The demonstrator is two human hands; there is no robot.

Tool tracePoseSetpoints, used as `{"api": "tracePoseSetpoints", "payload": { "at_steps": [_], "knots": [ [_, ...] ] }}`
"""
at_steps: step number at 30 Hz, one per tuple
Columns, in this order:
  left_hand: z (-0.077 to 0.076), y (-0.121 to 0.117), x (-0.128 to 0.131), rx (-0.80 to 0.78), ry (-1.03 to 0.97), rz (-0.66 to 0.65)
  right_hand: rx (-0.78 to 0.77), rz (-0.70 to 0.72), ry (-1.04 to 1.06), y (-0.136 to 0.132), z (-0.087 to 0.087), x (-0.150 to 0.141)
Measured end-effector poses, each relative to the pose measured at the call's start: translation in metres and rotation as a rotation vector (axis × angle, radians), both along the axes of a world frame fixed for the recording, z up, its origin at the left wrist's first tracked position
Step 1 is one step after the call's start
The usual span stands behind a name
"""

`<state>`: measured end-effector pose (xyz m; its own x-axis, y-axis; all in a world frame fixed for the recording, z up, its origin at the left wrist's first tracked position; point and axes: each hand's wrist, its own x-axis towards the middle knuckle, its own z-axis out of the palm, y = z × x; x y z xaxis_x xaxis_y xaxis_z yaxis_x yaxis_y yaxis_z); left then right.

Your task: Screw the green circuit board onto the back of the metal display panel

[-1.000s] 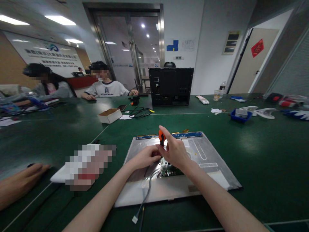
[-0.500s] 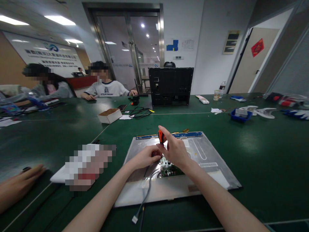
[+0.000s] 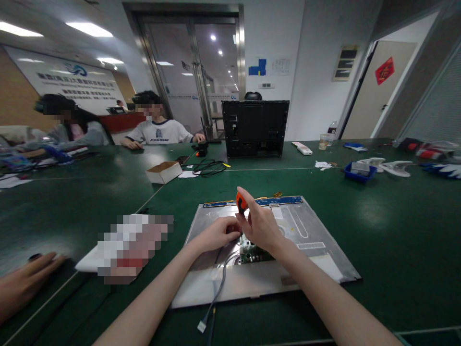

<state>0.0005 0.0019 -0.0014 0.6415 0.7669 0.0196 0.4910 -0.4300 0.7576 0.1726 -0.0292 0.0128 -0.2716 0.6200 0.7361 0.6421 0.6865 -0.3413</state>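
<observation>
From the head camera, my right grip (image 3: 261, 223) stays closed on the orange-and-black tool (image 3: 239, 200), upright over the metal panel (image 3: 317, 230) and showing a slightly different side, my left grip (image 3: 226, 230) close by, its hold unclear, while a co-worker's hand (image 3: 30, 281) has drawn slightly leftward.

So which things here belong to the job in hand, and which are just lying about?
Seemingly in the job:
orange-and-black tool, in the right hand
metal panel, beneath both hands
green circuit board
grey cable

Apparently just lying about:
open white box
blue tray
cup
</observation>
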Motion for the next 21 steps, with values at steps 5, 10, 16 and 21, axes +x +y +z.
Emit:
{"api": "tracePoseSetpoints", "payload": {
  "at_steps": [5, 10, 16, 21],
  "knots": [
    [-0.0021, -0.0015, -0.0002, -0.005, -0.030, 0.013, 0.023, -0.010, 0.002, 0.0009, -0.0018, -0.0007],
    [-0.0008, -0.0007, 0.0002, -0.013, -0.017, 0.008, -0.007, -0.002, -0.028, -0.0013, 0.0006, 0.0006],
    [-0.0007, 0.0009, -0.0003, 0.018, -0.004, -0.018, 0.018, 0.027, -0.024, -0.0026, 0.0026, 0.0026],
    [-0.0015, 0.0022, -0.0013, 0.023, 0.022, -0.018, 0.050, 0.014, 0.017, 0.0006, -0.0003, 0.0015]
  ]
}}
